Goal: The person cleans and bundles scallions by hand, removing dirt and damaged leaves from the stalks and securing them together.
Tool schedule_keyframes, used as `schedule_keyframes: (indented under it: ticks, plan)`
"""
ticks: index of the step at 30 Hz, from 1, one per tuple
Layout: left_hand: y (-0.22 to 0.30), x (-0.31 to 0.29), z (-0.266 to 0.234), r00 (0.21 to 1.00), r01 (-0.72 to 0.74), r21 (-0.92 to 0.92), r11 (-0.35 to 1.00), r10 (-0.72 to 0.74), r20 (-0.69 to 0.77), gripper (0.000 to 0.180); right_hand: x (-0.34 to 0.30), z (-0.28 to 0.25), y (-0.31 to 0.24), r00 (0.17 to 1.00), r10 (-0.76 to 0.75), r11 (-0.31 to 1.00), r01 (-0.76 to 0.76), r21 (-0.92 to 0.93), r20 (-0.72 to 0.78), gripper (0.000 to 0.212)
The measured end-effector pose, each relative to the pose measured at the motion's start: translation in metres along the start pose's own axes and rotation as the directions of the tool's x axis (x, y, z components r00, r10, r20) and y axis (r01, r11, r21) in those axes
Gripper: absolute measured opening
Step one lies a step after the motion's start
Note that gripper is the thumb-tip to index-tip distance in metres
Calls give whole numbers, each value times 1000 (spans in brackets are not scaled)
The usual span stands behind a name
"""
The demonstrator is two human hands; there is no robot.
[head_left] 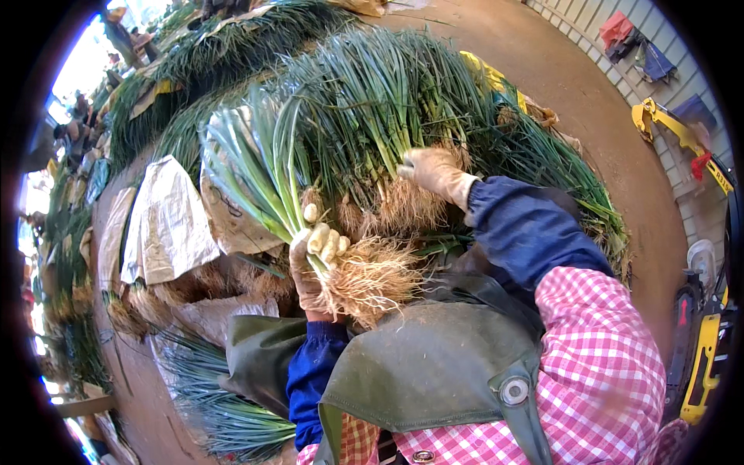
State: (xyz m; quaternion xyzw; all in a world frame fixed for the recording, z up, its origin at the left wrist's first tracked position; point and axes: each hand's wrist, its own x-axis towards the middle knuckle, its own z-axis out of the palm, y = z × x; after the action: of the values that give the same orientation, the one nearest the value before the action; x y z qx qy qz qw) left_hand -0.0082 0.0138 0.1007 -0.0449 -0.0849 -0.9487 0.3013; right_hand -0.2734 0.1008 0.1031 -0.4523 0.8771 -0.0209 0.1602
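Observation:
My gloved left hand (302,267) is closed around a bunch of green onions (287,205), its fingers wrapped over the pale lower stems. The leaves lean up and to the left, while the long tan roots (372,275) spread out to the right of the hand. Further right, my gloved right hand (438,172) reaches into a big heap of green onions (364,101). Its fingers curl at the stems just above a rooted clump (411,203). The glove hides part of those stems.
A white sack (172,221) and a brown sack (240,225) cover onions at the left. More green onions (225,415) lie on the floor below. Another heap (232,46) stands at the far left. Yellow machinery (701,364) is by the right wall.

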Motion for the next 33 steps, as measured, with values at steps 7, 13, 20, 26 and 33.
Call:
schedule_keyframes:
  ticks: [7, 13, 20, 26, 33]
  plan:
    - [-20, 8, -67, 917, 191, 128, 973, -130, -378, 32, 78, 32, 46, 898, 353, 924, -291, -249, 261, 44]
    - [-16, 4, -67, 873, 181, 98, 979, -114, -475, 35, 15, -75, 0, 917, 256, 958, -199, 207, -304, 29]
    - [-46, -3, -80, 850, 306, 221, 926, -162, -501, 33, -61, 81, -60, 844, -518, 829, 535, 163, -137, 41]
    - [-39, -3, -94, 802, 347, 276, 896, -132, -582, 21, -18, 25, -47, 913, -195, 670, -143, 729, 358, 35]
    - [-46, 1, -84, 766, 325, 238, 915, -108, -634, 16, 10, 75, -50, 944, -236, 330, -146, 933, 231, 30]
